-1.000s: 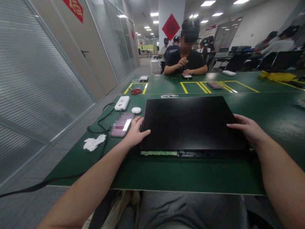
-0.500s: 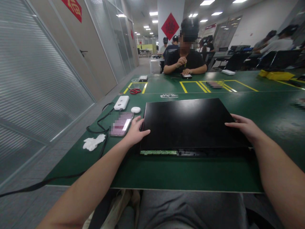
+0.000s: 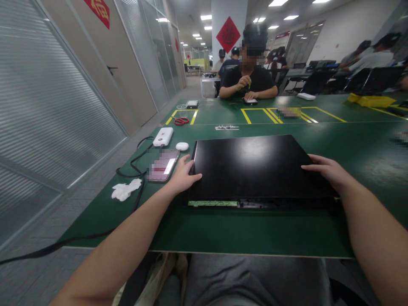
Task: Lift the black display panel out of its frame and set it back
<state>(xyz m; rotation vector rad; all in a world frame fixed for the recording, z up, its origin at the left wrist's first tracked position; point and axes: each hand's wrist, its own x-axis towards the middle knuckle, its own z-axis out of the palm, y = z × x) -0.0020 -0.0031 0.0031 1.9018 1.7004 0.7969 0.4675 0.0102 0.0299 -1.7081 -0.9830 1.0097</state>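
Observation:
A black flat display panel [image 3: 251,168] lies in front of me on the green table [image 3: 248,231]. Along its near edge, a green circuit board strip [image 3: 213,204] shows beside a dark frame part. My left hand [image 3: 185,175] grips the panel's left edge, thumb on top and fingers against the side. On the opposite edge, my right hand [image 3: 327,169] holds the panel with its thumb over the surface. The fingertips under the right side are partly hidden.
Left of the panel are a phone [image 3: 163,165], a white power bank [image 3: 163,137], a white earbud case [image 3: 182,146], crumpled tissue [image 3: 126,190] and black cable. Red-handled scissors [image 3: 181,121] lie farther back. A person [image 3: 248,80] across the table handles a small device.
The panel's far edge has come down slightly, so it lies flatter. Both hands stay on its sides in almost the same place.

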